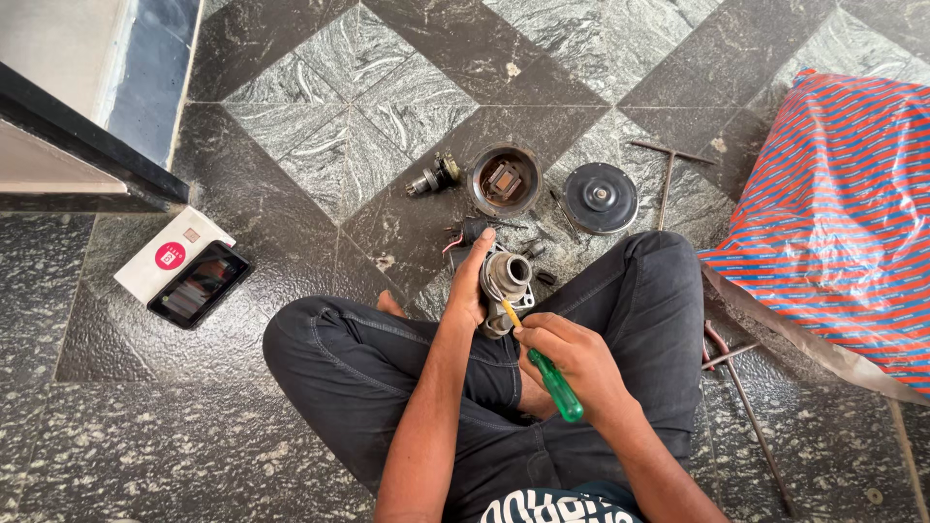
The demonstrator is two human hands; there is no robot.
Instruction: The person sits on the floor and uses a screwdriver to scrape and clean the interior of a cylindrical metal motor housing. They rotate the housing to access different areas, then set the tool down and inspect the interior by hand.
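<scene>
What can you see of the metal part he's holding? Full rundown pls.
The metal housing is a grey, cast-looking piece, dull and grimy, with a round open bore facing up and a flange at its side. It is held above the lap, over the tiled floor. The left hand grips its left side, fingers wrapped over the top. The right hand holds a green-handled screwdriver whose yellowish shaft meets the housing's lower edge. Its underside is hidden.

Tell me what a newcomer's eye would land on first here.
First, the two hands at centre: the left hand grips a grey metal housing while the right hand works a green-handled screwdriver into it. Next, the red-and-blue striped sack at the right, then the round motor parts on the dark patterned floor ahead.
</scene>
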